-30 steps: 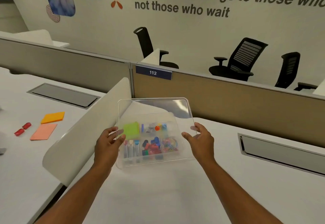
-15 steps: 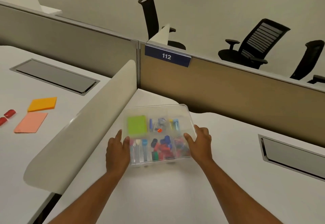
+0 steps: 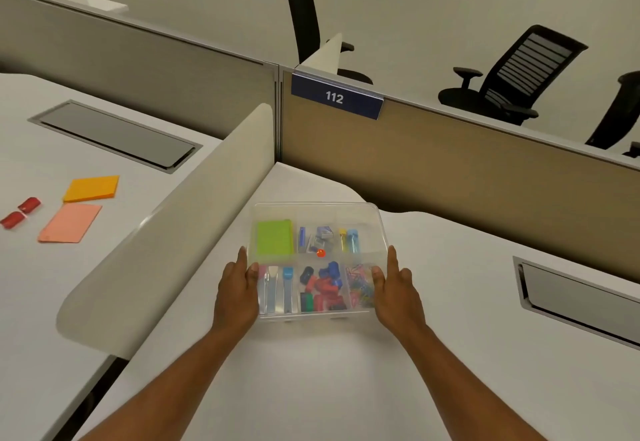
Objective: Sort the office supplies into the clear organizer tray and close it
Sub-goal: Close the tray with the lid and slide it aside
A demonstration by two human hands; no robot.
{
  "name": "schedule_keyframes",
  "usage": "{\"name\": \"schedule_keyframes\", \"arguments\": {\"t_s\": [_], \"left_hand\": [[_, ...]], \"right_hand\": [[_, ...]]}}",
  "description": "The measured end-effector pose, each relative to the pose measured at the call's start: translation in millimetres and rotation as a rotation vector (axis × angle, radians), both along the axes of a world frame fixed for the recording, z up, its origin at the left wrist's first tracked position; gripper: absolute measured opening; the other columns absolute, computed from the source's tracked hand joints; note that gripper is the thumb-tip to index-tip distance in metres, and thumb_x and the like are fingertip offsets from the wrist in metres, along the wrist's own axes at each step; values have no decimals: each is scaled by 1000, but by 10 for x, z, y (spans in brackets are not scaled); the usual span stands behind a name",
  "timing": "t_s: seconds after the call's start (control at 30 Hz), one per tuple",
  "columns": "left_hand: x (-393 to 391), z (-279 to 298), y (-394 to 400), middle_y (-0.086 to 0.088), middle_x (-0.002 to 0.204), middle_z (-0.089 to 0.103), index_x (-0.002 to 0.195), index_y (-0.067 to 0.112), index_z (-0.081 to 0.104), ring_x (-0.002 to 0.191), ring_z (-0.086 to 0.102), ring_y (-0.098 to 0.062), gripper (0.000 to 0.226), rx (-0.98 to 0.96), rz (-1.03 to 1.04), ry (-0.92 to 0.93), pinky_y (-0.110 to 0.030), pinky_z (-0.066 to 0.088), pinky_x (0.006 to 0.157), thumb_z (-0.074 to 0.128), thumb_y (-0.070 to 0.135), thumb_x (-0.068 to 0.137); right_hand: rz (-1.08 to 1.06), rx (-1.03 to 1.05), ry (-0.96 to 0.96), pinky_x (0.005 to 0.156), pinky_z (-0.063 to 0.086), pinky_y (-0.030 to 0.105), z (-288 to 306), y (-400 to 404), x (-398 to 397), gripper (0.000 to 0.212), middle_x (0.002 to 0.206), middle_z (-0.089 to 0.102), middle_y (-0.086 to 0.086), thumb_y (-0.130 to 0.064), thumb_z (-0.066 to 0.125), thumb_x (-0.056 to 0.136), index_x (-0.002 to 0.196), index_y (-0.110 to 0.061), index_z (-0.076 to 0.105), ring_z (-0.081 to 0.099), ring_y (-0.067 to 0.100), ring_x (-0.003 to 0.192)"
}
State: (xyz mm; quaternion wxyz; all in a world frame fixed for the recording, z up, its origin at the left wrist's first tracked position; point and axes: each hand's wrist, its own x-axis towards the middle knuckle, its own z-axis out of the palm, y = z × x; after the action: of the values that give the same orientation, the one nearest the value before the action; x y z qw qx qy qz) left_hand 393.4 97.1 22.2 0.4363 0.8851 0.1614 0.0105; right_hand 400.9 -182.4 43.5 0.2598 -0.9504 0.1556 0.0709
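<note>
Resting flat on the white desk (image 3: 311, 381) at frame centre, the clear organizer tray (image 3: 317, 210) has its lid down over six compartments. Its far edge lies near the tan partition (image 3: 467, 166); its left edge runs just beside the curved white divider (image 3: 166, 243), apart from it. Bare desk surface opens below and to the right of the tray, up to the recessed cable hatch (image 3: 578, 298) at right.

The left hand (image 3: 239, 288) presses against the tray's left wall, fingers extended upward along it, thumb over the lid edge. The right hand (image 3: 394, 288) mirrors this on the right wall, index finger straight, thumb on the lid. Both forearms converge from the lower frame.

Inside: a green note pad (image 3: 274, 241) upper left, coloured paper clips (image 3: 360, 284) lower right.

Beyond the divider, at left, lie an orange note pad (image 3: 91, 188), a pink note pad (image 3: 71, 222) and two red clips (image 3: 20, 212).
</note>
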Motion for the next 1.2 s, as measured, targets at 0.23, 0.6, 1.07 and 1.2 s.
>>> {"name": "schedule_keyframes", "arguments": {"t_s": [0.23,0.6,1.07,1.2], "left_hand": [[-21,130,-57,-10,144,56,163,17,27,127,58,-32,53,156,-25,64,-42,46,103,30,30,111],[1250,436,180,-12,159,46,154,10,46,145,44,-29,54,-141,-29,76,-36,31,119,52,35,106],[1907,-173,214,0,81,81,87,19,80,102,74,-29,40,-447,142,32,-48,55,101,73,58,82],[1881,-132,189,1,83,81,87,20,78,103,72,-26,42,-404,120,50,-46,52,103,67,61,85]], "right_hand": [[53,-92,47,76,59,32,-140,-80,17,73,120,59,5,-63,24,102,158,-38,-16,65,17,92],[-49,225,-41,99,47,43,269,-116,1102,60,146,48,17,-49,54,101,147,-14,38,54,36,127],[-227,518,-9,96,54,49,-199,-151,1868,47,98,68,7,-64,61,91,83,-19,68,65,30,98],[-201,465,-37,92,53,45,-189,-149,1853,52,92,68,6,-63,56,94,84,-13,69,65,29,96]]}}
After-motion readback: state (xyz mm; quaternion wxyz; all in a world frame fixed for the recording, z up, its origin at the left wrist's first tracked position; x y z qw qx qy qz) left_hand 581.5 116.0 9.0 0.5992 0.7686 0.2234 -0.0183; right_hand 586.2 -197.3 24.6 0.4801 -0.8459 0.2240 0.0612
